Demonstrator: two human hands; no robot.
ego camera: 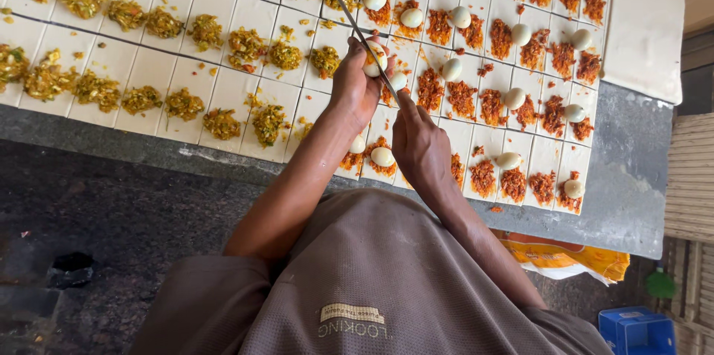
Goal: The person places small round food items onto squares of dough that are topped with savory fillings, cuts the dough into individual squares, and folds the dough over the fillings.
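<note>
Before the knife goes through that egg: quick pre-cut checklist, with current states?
1. Egg held in the left hand: ok, fingers wrap it above the dough squares.
2. Knife gripped by the right hand: ok, the long thin blade slants up and left across the egg.
3. Left fingertips out of the blade's path: cannot tell, the blade passes very close to them.
4. Landing spot: ok, nearby dough squares hold red filling, and some have no egg half yet.
5. Green-filled squares left of the hands: ok, away from the blade.
6. Edge contact with the egg: cannot tell.
</note>
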